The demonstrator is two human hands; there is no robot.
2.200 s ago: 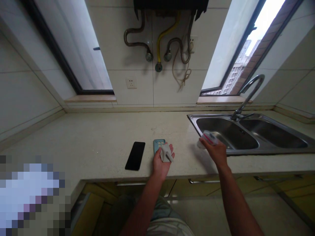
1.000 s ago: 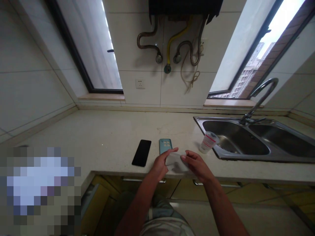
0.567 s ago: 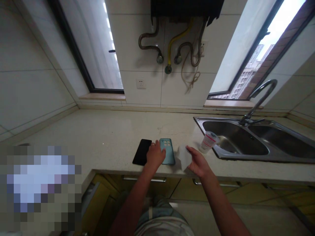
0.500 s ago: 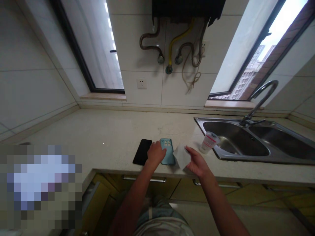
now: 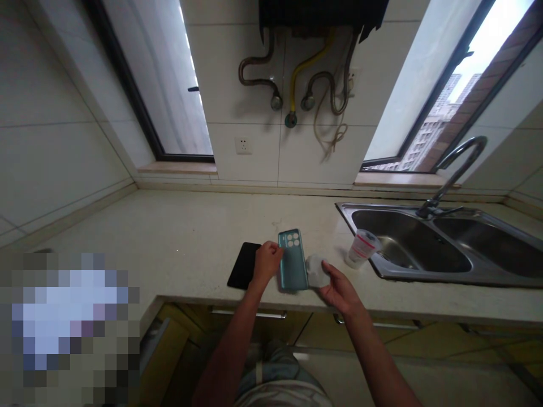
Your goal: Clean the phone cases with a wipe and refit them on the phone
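My left hand (image 5: 266,262) grips the left edge of a teal phone (image 5: 292,260), its back with several camera lenses facing up, lifted above the countertop (image 5: 169,243). My right hand (image 5: 337,288) pinches a white crumpled wipe (image 5: 316,270) right beside the phone's right edge. A black phone (image 5: 244,272) lies flat on the counter just left of my left hand.
A clear plastic cup with red print (image 5: 360,247) stands by the steel double sink (image 5: 445,249), whose curved tap (image 5: 456,169) rises behind. Pipes and hoses (image 5: 297,85) hang on the tiled wall above a socket (image 5: 243,145). Windows flank the wall.
My left hand has picked the teal phone up off the counter. The right hand has brought the white wipe in against its right side.
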